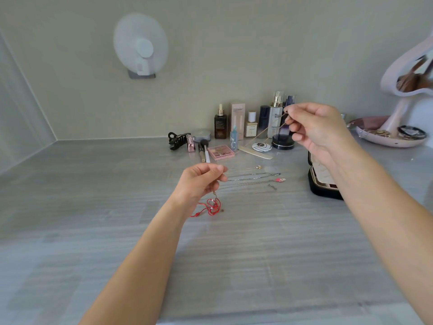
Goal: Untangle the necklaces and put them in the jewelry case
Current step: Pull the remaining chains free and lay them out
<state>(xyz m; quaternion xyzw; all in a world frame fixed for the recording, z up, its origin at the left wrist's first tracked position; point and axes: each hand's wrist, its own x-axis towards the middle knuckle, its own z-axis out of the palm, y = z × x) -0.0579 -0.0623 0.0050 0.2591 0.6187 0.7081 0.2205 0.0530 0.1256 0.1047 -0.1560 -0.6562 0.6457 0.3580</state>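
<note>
Grey streaked tabletop (93, 207) meets beige wall (234, 43).

One view only — a wide-angle camera worn on the head, looking forward and down across the grey surface (117, 231) toward the back wall (234, 55). Both forearms reach in from the bottom edge — close to the lens.
</note>
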